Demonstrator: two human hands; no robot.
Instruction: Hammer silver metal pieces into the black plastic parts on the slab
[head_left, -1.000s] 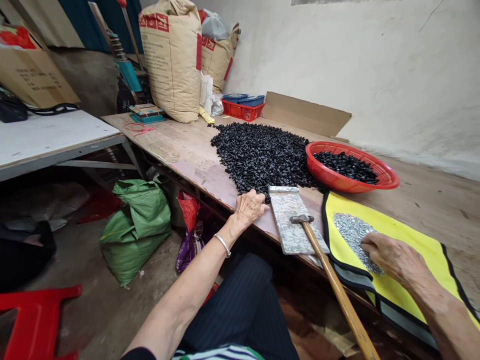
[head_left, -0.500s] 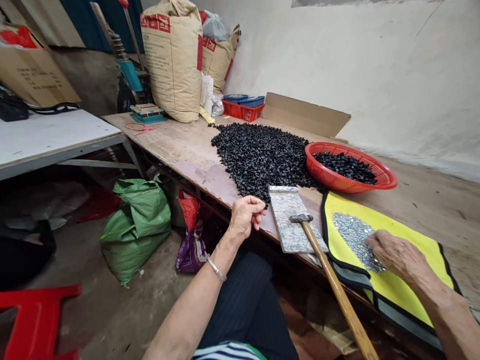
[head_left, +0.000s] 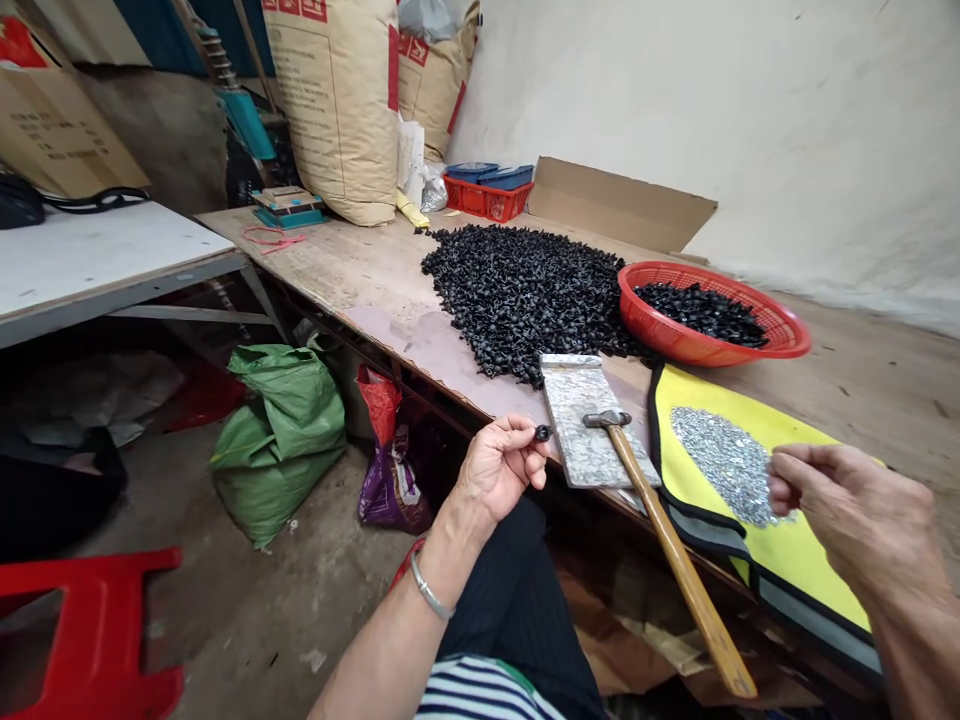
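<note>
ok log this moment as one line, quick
left hand: pinching small black piece | right hand: fingertips together over silver bits on yellow cloth | beside: hammer on mottled slab, heap of black pieces

Black, red and yellow all over this bench lol
Black plastic bits (head_left: 517, 300) beside a red mesh basket (head_left: 660, 335), silver bits (head_left: 724, 465) on a yellow black-edged cloth (head_left: 795, 540), navy-and-white striped shirt (head_left: 480, 690).

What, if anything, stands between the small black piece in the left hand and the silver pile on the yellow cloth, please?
A speckled slab and the hammer resting on it stand in the way, between the small black piece held in the left hand and the silver pile on the yellow cloth.
</note>
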